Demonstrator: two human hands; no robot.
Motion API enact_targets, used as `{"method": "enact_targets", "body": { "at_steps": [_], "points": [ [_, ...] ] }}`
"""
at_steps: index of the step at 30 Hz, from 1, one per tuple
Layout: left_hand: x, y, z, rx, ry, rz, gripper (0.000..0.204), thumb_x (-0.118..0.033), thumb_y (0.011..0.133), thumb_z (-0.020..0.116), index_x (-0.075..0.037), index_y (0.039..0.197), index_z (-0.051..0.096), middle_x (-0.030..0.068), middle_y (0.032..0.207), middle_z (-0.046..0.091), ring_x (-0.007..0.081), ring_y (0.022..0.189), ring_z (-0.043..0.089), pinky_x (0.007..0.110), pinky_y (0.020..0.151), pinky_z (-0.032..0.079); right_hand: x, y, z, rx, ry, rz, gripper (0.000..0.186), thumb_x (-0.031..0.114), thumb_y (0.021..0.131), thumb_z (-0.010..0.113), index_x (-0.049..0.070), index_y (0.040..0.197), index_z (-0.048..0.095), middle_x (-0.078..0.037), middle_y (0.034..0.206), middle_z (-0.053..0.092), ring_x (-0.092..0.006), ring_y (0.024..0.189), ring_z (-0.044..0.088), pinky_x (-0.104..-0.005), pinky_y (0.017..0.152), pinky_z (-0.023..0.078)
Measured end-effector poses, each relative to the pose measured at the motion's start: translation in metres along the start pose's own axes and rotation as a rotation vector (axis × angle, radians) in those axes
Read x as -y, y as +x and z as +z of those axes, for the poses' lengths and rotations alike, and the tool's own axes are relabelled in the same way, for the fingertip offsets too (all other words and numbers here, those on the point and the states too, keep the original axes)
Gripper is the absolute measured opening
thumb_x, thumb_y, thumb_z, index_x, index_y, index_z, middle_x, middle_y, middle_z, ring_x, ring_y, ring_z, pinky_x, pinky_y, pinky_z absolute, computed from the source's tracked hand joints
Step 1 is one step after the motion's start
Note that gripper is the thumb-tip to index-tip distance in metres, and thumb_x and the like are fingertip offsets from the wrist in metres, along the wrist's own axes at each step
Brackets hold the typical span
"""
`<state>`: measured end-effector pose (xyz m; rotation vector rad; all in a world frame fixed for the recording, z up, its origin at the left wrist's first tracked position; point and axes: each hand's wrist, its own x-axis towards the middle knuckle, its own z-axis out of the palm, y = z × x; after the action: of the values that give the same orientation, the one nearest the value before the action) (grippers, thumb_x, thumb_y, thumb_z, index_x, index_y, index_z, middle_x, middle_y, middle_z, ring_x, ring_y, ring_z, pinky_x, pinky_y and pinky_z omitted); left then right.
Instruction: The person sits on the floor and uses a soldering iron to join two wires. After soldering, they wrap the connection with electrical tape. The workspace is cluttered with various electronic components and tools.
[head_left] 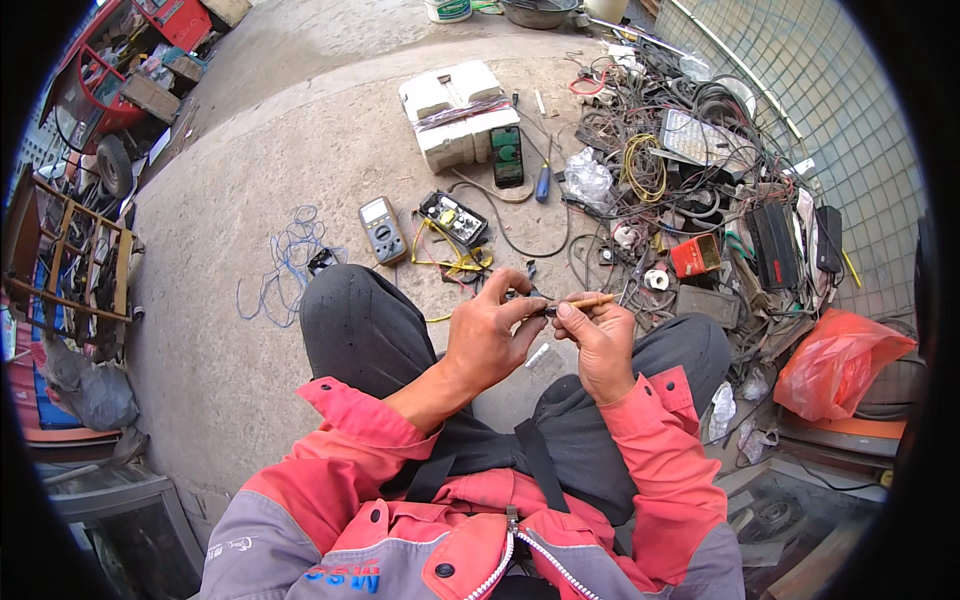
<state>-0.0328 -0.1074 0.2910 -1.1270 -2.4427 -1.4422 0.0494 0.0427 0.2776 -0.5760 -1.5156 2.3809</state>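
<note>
In front of my lap my two hands meet. My left hand [487, 328] is closed, pinching a small dark piece [541, 303] between thumb and fingers; its kind is too small to make out. My right hand [602, 350] is closed on a thin tan rod [590, 301], whose dark end points toward the left fingertips. Beyond them lies an opened black case with a circuit board [453, 219], yellow wire [462, 262] beside it. To its left is a grey multimeter [382, 231] with a dial and screen.
A white foam block [462, 112] stands ahead with a phone [507, 157] leaning on it. A blue-handled screwdriver [543, 183] lies nearby. Tangled cables and scrap [690, 180] heap along the right, near a red plastic bag [840, 365]. Thin blue wire [290, 250] lies at left.
</note>
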Motion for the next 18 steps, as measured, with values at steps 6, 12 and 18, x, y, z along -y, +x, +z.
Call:
{"method": "enact_targets", "body": {
  "at_steps": [6, 12, 18],
  "points": [
    [0.0023, -0.0008, 0.0017, 0.061, -0.113, -0.128, 0.022, -0.004, 0.072, 0.080, -0.003, 0.094, 0.075, 0.0090, 0.093, 0.064, 0.0160, 0.068, 0.059, 0.030, 0.059, 0.047, 0.0009, 0.0003, -0.0003, 0.000, 0.022, 0.002, 0.015, 0.005, 0.090, 0.070, -0.005, 0.100, 0.065, -0.009, 0.087, 0.069, -0.0112, 0.071, 0.065, -0.0234, 0.063, 0.054],
    [0.0061, 0.0010, -0.0001, 0.150, -0.324, -0.311, 0.015, -0.004, 0.079, 0.077, 0.002, 0.093, 0.074, 0.0084, 0.088, 0.064, 0.0136, 0.071, 0.056, 0.028, 0.062, 0.046, -0.0005, 0.0020, -0.0031, 0.030, -0.029, -0.032, 0.015, 0.005, 0.090, 0.069, -0.005, 0.100, 0.065, -0.009, 0.087, 0.069, -0.0111, 0.070, 0.064, -0.0227, 0.065, 0.054],
    [0.0078, 0.0009, -0.0014, 0.117, -0.326, -0.274, 0.012, -0.002, 0.080, 0.075, 0.002, 0.092, 0.074, 0.0095, 0.086, 0.064, 0.0154, 0.073, 0.058, 0.029, 0.063, 0.046, -0.0055, 0.0042, -0.0038, 0.073, -0.050, -0.030, 0.018, 0.010, 0.092, 0.069, -0.003, 0.103, 0.065, -0.009, 0.093, 0.069, -0.0105, 0.076, 0.063, -0.0226, 0.068, 0.052]
  ]
}}
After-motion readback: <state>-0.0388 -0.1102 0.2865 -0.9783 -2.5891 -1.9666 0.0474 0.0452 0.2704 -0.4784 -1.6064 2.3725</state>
